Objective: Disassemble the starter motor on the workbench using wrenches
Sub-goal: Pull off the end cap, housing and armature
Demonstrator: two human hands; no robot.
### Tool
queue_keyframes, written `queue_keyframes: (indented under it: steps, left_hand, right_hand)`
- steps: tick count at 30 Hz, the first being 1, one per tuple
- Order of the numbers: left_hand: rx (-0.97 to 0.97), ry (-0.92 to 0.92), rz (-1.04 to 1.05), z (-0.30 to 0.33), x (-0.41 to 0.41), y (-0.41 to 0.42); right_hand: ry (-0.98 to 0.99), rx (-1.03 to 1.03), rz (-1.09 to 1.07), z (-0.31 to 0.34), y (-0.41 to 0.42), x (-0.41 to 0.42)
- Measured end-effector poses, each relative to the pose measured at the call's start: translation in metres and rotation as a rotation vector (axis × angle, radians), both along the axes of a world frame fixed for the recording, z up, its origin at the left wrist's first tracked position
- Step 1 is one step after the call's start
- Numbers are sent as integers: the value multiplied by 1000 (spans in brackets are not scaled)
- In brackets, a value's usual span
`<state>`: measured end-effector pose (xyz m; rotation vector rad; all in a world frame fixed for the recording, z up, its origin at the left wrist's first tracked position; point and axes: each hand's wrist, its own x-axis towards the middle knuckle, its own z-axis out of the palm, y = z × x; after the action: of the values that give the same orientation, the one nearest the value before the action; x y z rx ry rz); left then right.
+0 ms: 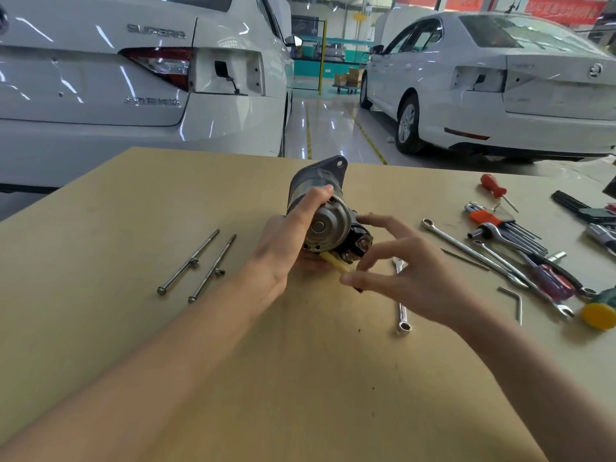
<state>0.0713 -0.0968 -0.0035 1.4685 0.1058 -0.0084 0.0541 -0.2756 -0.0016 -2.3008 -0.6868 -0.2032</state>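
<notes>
Metal starter motor point(316, 208) gripped by left hand point(283, 248) — underside hidden, right hand point(400, 278) fingers spread, empty.

Behind the tabletop point(133, 201) stand two white cars point(133, 78) point(500, 88) on a glossy floor point(333, 128) with yellow lines. Between them, far back, a cart with cardboard boxes point(348, 80) is near a yellow post point(322, 58). Red banners point(563, 8) hang at top right.
</notes>
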Motion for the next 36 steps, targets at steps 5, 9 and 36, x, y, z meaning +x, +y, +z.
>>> queue_keyframes:
  steps: [5,9,36]
  left_hand:
    - [-18,-28,-43,2,0,3]
    - [-174,-96,-95,-3,5,6]
    - [-380,174,-219,-11,44,3]
  right_hand:
    - [-249,36,-45,5,15,-1]
    - [-473,-181,-161,-8,65,0]
    - [194,945,34,13,31,-27]
